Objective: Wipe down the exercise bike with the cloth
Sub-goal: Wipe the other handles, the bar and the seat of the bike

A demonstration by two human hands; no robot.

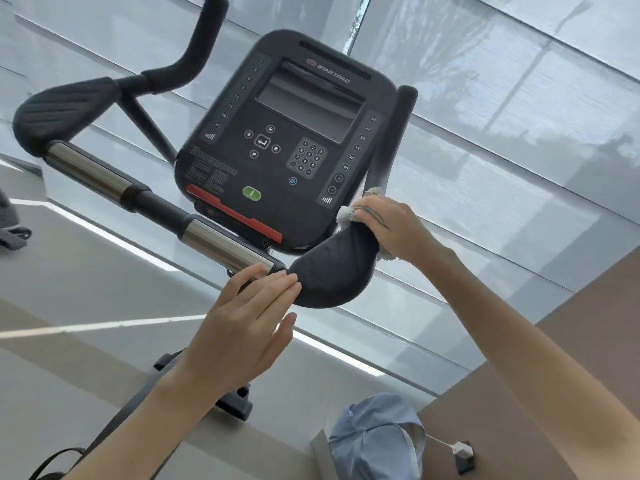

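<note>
The right hand [388, 226] clutched the cloth [348, 214], judged soft, light and best held bunched, against the handlebar pad [332, 271] of the exercise bike [277, 140], a rigid, heavy frame, while the left hand [249, 317], fingers straight, touched the pad's opposite end.

We see the console [221, 168] as matt black plastic, its screen [308, 105] glossier. The handlebar tube [90, 173] is polished, mirror-smooth metal, while the elbow pad [332, 271] looks like matt, ribbed rubber. The cloth [346, 213] is soft, fuzzy terry; the cap [377, 434] is smooth woven fabric.
</note>
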